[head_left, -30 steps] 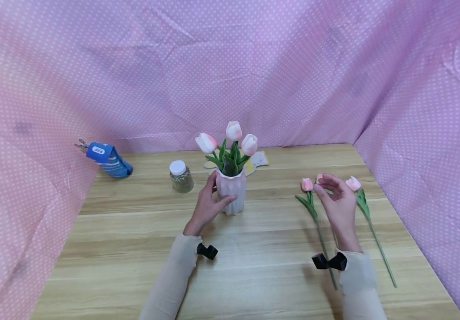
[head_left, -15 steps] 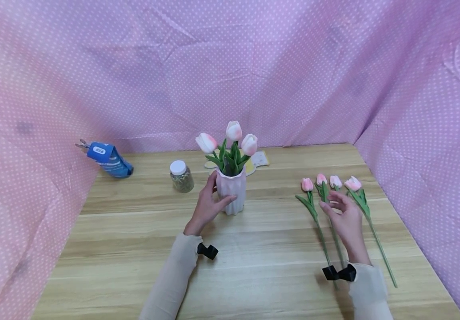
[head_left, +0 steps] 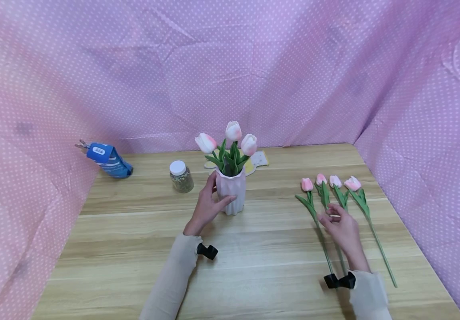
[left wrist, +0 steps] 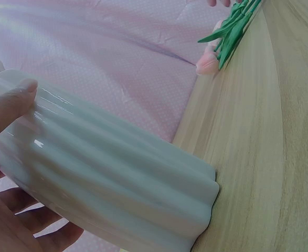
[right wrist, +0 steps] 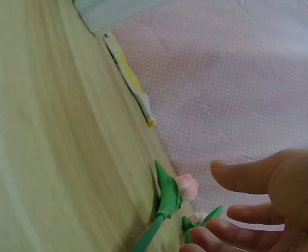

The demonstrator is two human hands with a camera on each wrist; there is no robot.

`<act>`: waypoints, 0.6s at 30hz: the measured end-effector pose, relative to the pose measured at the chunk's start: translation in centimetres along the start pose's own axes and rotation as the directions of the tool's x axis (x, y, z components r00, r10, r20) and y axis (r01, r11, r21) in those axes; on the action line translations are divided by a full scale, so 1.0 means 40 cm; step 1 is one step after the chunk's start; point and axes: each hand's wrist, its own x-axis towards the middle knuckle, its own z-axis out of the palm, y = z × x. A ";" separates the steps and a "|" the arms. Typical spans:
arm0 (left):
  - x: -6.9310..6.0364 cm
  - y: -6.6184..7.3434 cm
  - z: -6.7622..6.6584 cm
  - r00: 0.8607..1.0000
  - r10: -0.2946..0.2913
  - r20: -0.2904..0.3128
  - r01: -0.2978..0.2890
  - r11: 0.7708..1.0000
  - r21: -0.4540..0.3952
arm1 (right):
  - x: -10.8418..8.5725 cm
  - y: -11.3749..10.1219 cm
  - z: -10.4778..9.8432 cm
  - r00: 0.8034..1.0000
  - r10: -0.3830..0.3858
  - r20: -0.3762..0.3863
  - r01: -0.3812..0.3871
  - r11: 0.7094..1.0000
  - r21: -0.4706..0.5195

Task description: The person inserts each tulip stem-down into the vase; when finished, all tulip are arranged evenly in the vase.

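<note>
At the centre, the left hand (head_left: 206,208) grips a vase (head_left: 235,187) with three tulips (head_left: 234,131) inside. At lower right, the right hand (head_left: 343,229) has a wide grip near four lying flowers (head_left: 321,180). Left of centre, a jar (head_left: 178,168) contains greenish bits (head_left: 182,183).

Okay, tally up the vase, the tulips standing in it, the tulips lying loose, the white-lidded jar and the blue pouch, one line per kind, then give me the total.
Vase: 1
Tulips in the vase: 3
Loose tulips: 4
White-lidded jar: 1
Blue pouch: 1
Total: 10
</note>
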 end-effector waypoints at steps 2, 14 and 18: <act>0.000 0.000 -0.001 1.000 -0.001 0.001 0.001 1.000 0.003 | -0.003 0.008 0.004 1.000 -0.003 0.016 0.003 1.000 -0.020; 0.000 0.001 0.001 1.000 -0.010 -0.003 0.010 1.000 0.003 | -0.009 0.026 0.027 0.997 -0.058 0.053 0.066 0.985 -0.162; 0.000 0.004 0.000 1.000 -0.013 -0.005 0.013 1.000 0.006 | -0.011 0.025 0.030 0.995 -0.049 0.089 0.066 0.978 -0.198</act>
